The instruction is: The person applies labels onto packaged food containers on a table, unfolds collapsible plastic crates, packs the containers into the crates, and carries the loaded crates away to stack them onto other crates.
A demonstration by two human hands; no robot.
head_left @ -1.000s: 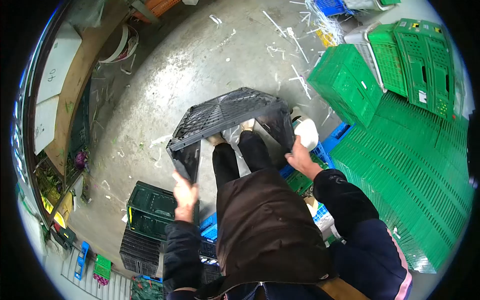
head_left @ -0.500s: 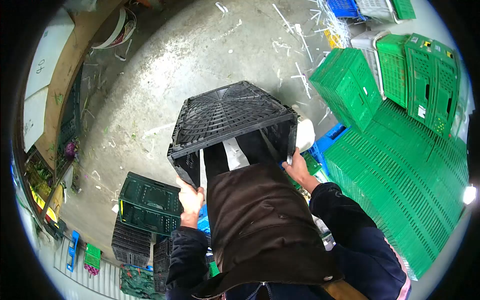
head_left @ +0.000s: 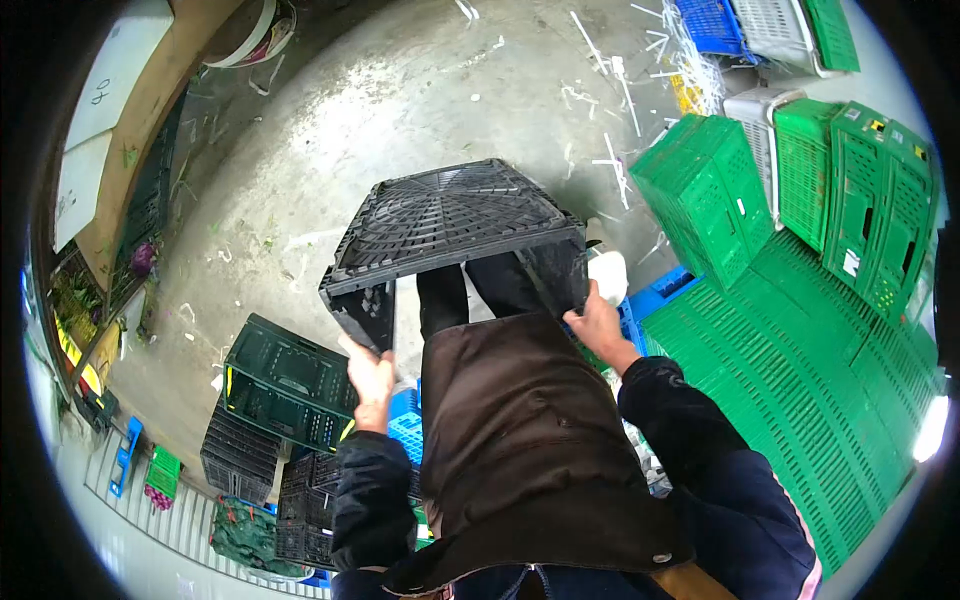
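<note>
Black crate [head_left: 450, 215]: just off frame ctr twd 11–12 o'c; held up by both ends in front of dark-clad legs [head_left: 441, 300], w/ ribbed lattice panel turned to camera & open side twd 6 o'c.
L hand [head_left: 370, 380]: at 8 o'c; mostly closed on lower edge of crate's left side wall [head_left: 367, 315]; can't tell exact wrap of fingers.
R hand [head_left: 600, 328]: btwn 3 & 4 o'c; closed on lower edge of crate's right side wall [head_left: 560, 275]; part-hidden at fingertips, so can't tell depth of grip.
Brown apron [head_left: 530, 420]: at 6 o'c; worn w/ dark long sleeves [head_left: 680, 405].
White item [head_left: 607, 272]: at 3 o'c, just beyond R hand; part-hidden, can't ID.
Blue crate [head_left: 660, 298]: also 3 o'c; seen in part, btwn white item & green plastic.
Dk green crate [head_left: 300, 365]: at 8 o'c, near L hand; overlapping stack of black crates [head_left: 238, 455] in view.
Green crate stack [head_left: 690, 190]: at 2 o'c, near larger green stack [head_left: 790, 400] btwn 3 & 4 o'c.
Concrete floor [head_left: 330, 200]: grey, littered w/ pale scraps; heaped w/ white strips [head_left: 706, 85] btwn 1 & 2 o'c.
White panel [head_left: 105, 95]: at 10 o'c, far edge; marked "40".
Small green crate [head_left: 163, 465]: at 8 o'c, well apart from hands; seen w/ pinkish-purple items [head_left: 158, 497], too small to ID.
</note>
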